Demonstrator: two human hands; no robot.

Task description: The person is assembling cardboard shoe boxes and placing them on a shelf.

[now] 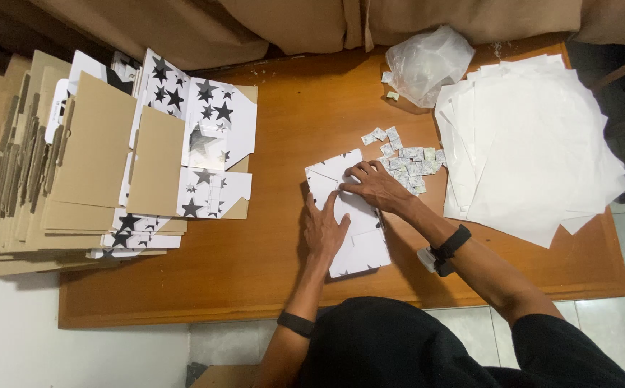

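Both hands, left hand [325,231] and right hand [374,186], seemingly flat, open, on white box [359,248]

Left hand [325,228] flat, fingers spread, palm down, right hand [373,185] beside it, fingers pressing, both forearms extended

Box blanks [111,154] left, paper sheets [535,144] right — packets [407,162] between
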